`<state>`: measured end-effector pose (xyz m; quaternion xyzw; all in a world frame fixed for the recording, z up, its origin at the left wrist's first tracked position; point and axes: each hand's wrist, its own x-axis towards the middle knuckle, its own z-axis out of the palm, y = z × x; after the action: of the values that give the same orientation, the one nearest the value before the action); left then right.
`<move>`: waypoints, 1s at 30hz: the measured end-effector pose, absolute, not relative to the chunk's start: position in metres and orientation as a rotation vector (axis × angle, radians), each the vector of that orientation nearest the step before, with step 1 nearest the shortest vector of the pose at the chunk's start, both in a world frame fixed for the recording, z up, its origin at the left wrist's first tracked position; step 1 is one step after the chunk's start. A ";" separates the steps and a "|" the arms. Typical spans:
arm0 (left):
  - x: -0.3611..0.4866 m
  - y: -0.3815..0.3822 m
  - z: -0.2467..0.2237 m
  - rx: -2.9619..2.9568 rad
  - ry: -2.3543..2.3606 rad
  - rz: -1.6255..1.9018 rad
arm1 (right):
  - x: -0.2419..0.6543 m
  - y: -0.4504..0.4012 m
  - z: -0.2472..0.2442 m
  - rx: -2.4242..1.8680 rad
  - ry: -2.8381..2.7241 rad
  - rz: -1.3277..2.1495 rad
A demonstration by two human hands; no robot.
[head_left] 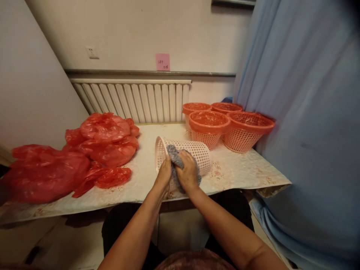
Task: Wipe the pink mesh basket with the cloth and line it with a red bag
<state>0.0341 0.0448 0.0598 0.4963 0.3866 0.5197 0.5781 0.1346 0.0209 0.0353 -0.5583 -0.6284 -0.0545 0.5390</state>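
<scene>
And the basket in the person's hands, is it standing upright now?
No, the white basket lies on its side, its open rim facing the picture's left, with the left hand at that rim.

Dressed in black legwear [234, 206], plain and matte | clad above in a muted reddish-brown top [194, 261], mottled with a blurred pattern | bare along both forearms [225, 225], down through both hands [188, 172]
</scene>
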 end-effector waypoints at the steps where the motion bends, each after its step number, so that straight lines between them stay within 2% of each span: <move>1: 0.031 0.046 0.067 1.066 0.875 1.193 | 0.123 0.013 0.042 -1.300 -1.527 -0.116; 5: 0.016 0.049 0.087 0.786 0.737 1.105 | 0.102 -0.006 0.062 -1.251 -1.686 -0.113; 9: 0.012 0.047 0.087 0.824 0.732 1.161 | 0.105 0.002 0.062 -1.302 -1.739 -0.188; 14: 0.008 0.030 0.056 1.295 0.902 1.341 | 0.108 0.021 0.053 -1.352 -1.728 -0.228; 20: -0.008 0.009 0.008 1.601 1.031 1.215 | 0.109 0.035 0.050 -1.314 -1.706 -0.194; 30: -0.015 0.008 0.000 1.576 1.075 1.169 | 0.161 0.059 0.038 -1.381 -1.668 -0.243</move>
<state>-0.0151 0.0076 -0.0003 0.6335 0.4323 0.4701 0.4368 0.1611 0.0589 0.0375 -0.5618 -0.6785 -0.0990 0.4628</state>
